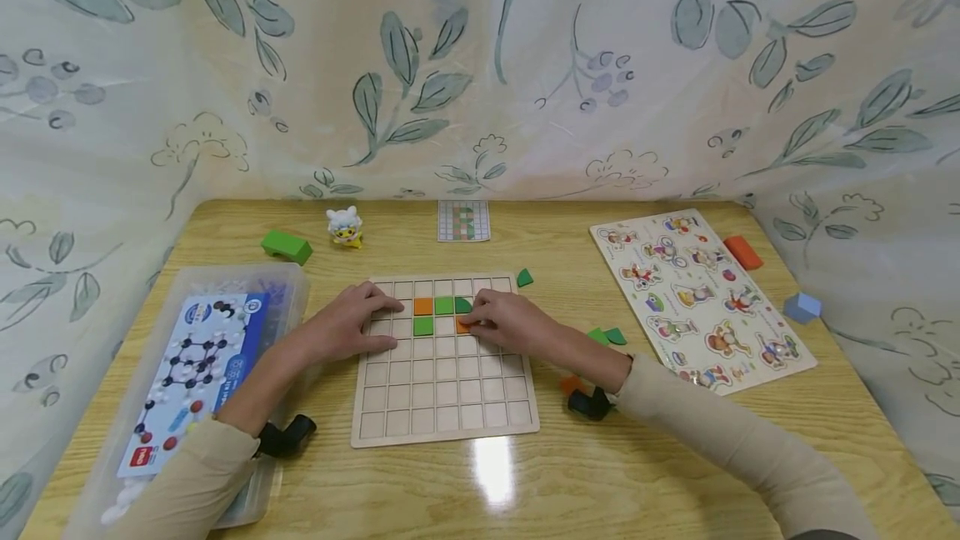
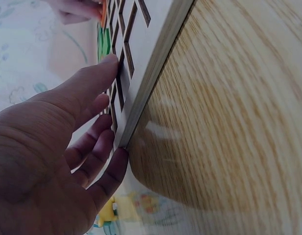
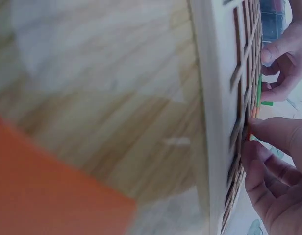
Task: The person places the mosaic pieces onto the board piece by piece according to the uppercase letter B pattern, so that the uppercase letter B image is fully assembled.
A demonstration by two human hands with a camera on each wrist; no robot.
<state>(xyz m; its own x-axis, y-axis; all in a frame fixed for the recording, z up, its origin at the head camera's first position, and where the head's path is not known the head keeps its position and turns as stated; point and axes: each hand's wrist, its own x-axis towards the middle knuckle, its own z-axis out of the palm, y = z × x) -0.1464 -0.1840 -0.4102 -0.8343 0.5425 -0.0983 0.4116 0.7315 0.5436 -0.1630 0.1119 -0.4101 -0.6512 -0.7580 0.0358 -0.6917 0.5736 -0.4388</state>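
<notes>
A wooden grid board [image 1: 446, 394] lies on the table in front of me. My right hand [image 1: 513, 323] pinches an orange piece [image 1: 462, 326] between thumb and fingers at a cell near the upper right; its full shape is hidden. Just above that piece sits a dark green rounded piece [image 1: 462, 305], partly covered by the fingers. An orange square [image 1: 423, 307] and a green square [image 1: 444, 306] lie in the same row, with another green square [image 1: 423, 326] below the orange one. My left hand [image 1: 347, 325] rests at the board's left edge, fingers extended and holding nothing.
Loose green pieces [image 1: 615, 336] lie right of the board, another [image 1: 524, 277] by its upper right corner. A small pattern card [image 1: 463, 222] lies behind. A plastic box [image 1: 288, 307] stands left, a picture puzzle board [image 1: 697, 298] right. A figurine [image 1: 345, 227] and blocks stand farther back.
</notes>
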